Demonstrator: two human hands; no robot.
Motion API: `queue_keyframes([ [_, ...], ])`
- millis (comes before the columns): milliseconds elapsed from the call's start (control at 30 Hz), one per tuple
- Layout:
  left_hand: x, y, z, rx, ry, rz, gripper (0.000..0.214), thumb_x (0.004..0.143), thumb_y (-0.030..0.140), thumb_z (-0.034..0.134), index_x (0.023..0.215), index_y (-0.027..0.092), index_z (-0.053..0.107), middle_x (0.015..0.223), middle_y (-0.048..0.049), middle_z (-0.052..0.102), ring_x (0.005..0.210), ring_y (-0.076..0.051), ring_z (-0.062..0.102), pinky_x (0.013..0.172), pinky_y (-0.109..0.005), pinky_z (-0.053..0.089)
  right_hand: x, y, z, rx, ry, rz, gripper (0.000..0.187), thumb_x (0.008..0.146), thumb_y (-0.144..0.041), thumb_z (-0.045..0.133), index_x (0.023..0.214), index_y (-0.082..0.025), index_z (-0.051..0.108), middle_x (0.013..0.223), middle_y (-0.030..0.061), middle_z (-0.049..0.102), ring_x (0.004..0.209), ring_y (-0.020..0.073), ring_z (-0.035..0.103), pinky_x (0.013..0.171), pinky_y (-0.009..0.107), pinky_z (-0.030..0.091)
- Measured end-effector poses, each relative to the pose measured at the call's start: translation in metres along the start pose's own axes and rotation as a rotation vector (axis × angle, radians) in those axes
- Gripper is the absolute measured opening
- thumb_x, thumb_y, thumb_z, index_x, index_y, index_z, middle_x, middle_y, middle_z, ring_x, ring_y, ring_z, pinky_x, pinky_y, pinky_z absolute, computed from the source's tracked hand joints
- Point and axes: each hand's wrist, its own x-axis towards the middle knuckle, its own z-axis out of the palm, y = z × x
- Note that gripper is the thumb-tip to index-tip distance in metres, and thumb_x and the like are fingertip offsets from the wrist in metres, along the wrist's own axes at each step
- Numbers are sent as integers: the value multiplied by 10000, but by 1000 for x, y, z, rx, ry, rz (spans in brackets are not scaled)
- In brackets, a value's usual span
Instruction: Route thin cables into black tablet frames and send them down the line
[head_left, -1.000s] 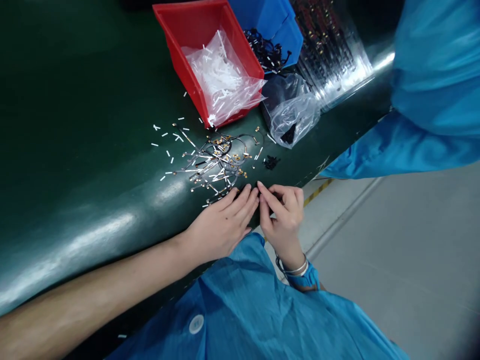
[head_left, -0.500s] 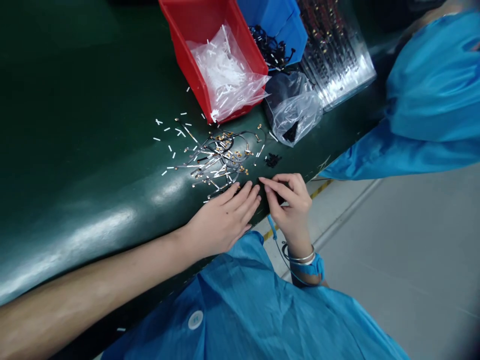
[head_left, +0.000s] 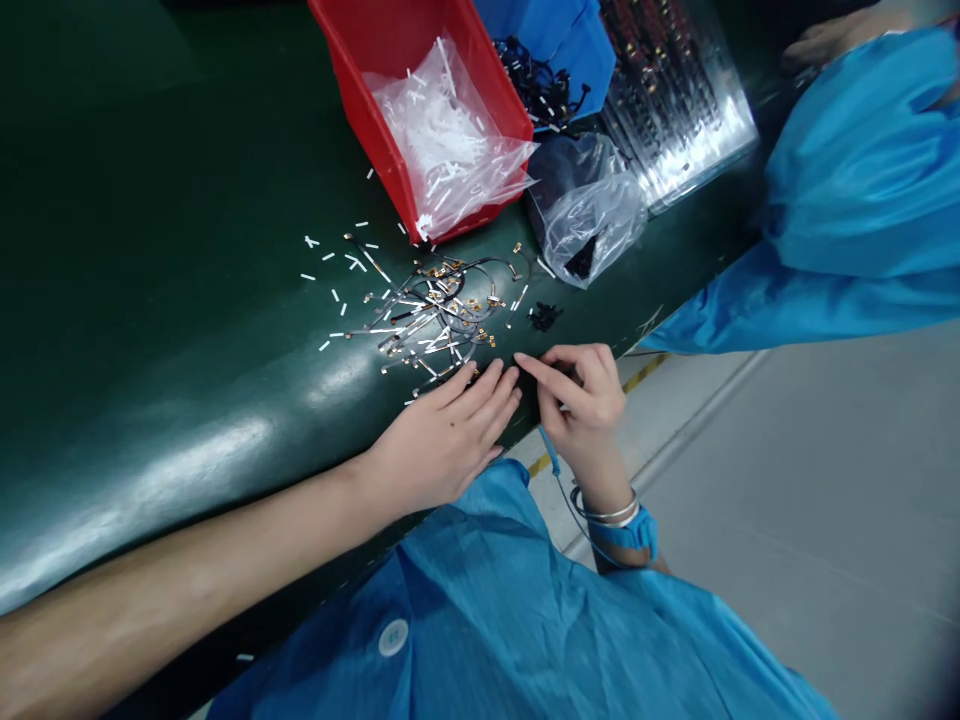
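Note:
My left hand (head_left: 450,435) lies nearly flat at the near edge of the green tabletop, fingers stretched out and palm down; whatever is under it is hidden. Beside its fingertips, my right hand (head_left: 581,395) presses its stretched index fingertip to the table. Its other fingers are loosely bent, the thumb is apart from the index finger, and I see nothing held. Just beyond my left fingers spreads a tangled pile of thin flex cables (head_left: 442,310) with gold ends and white strips. A small heap of black pieces (head_left: 545,317) lies past my right hand.
A red bin (head_left: 360,110) holds a plastic bag of white strips (head_left: 450,140). Behind stand a blue bin (head_left: 585,60) of black parts, a clear bag (head_left: 600,215) and clear trays (head_left: 690,130). Another person's blue sleeve (head_left: 862,200) is at right. Loose white strips dot the table.
My right thumb has drawn back from the index finger, and the right hand has tilted slightly. My left hand stays in place. The view has shifted a little.

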Motion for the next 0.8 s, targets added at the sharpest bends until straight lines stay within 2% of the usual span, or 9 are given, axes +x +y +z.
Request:
queue_keyframes([
  [100, 0, -1, 0, -21, -9, -4, 502, 977, 341, 347, 1346, 41, 508, 1410, -154, 497, 1321, -288, 448, 1097, -419, 316, 5, 3, -4, 142, -1, 66, 297, 876, -106, 526, 1021, -286, 712, 838, 26, 626, 758, 154, 551, 642, 324, 485],
  [200, -1, -1, -1, -39, -23, -3, 502, 975, 343, 356, 1361, 52, 492, 1431, -154, 474, 1326, -285, 439, 1097, -427, 312, 8, 2, -5, 197, 102, 257, 217, 884, -157, 553, 989, -263, 711, 824, 20, 647, 740, 151, 588, 598, 309, 487],
  [267, -1, -1, -1, -45, -21, -3, 501, 972, 345, 369, 1357, 51, 495, 1433, -158, 470, 1326, -290, 438, 1089, -429, 320, 10, 2, -3, 153, 160, 316, 155, 876, -182, 580, 922, -247, 713, 805, 20, 651, 738, 154, 596, 590, 307, 483],
  [500, -1, -2, -1, -39, 8, 5, 468, 969, 325, 380, 1316, 54, 536, 1420, -163, 483, 1305, -297, 464, 1045, -429, 367, 25, 11, 12, -39, 200, 131, 99, 855, -172, 607, 831, -227, 686, 756, 20, 632, 743, 165, 576, 643, 321, 475],
  [600, -1, -2, -2, -31, 13, 2, 458, 970, 325, 388, 1311, 60, 541, 1417, -160, 488, 1304, -289, 466, 1049, -419, 361, 24, 9, 11, -38, 166, 90, 110, 852, -165, 602, 812, -230, 681, 754, 21, 628, 737, 166, 565, 651, 325, 469],
  [800, -2, -2, -1, -26, 37, 15, 437, 959, 312, 414, 1287, 64, 563, 1413, -159, 493, 1298, -278, 474, 1052, -414, 361, 18, 9, -2, 66, 145, 179, 123, 858, -166, 605, 865, -241, 701, 781, 16, 635, 737, 155, 583, 616, 315, 472],
])
